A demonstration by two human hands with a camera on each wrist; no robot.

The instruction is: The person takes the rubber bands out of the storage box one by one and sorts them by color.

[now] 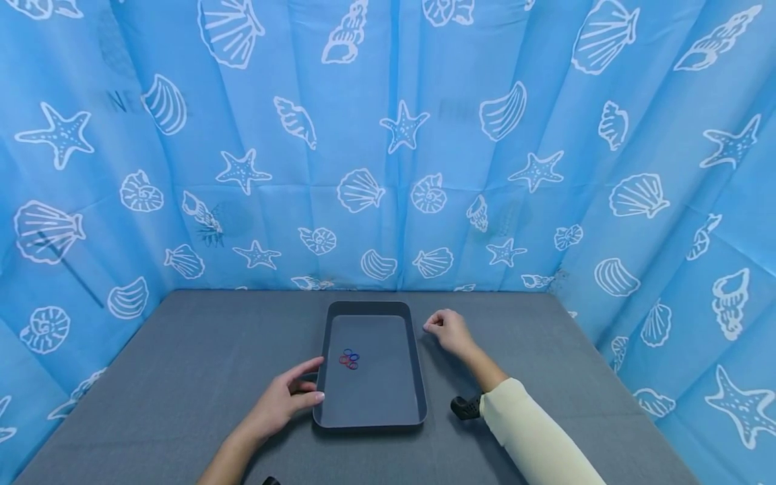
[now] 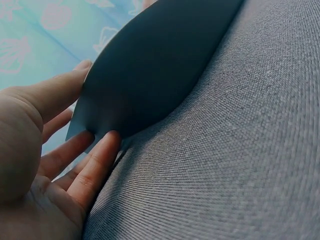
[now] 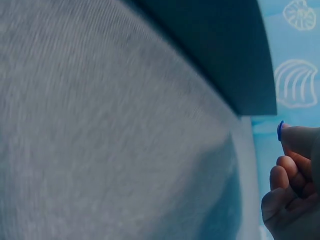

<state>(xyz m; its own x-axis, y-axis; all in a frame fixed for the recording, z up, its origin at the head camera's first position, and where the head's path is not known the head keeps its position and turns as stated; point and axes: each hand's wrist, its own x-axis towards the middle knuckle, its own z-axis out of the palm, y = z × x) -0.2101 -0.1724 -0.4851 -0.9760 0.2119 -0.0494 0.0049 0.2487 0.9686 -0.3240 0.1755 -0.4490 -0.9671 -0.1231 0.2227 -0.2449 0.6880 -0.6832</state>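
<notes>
While left hand (image 1: 280, 403) touches smooth tray (image 1: 382, 397), right hand (image 1: 451, 331) pinches slim ring (image 3: 279, 132).

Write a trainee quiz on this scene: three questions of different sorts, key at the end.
1. What colour is the small item that the right grip pinches?
2. True or false: the small rings in the tray lie nearer its right wall than its left.
3. What does the left grip touch? A) the curtain B) the side of the tray C) the small rings

Key: 1. Blue. 2. False; they lie nearer the left wall. 3. B.
</notes>
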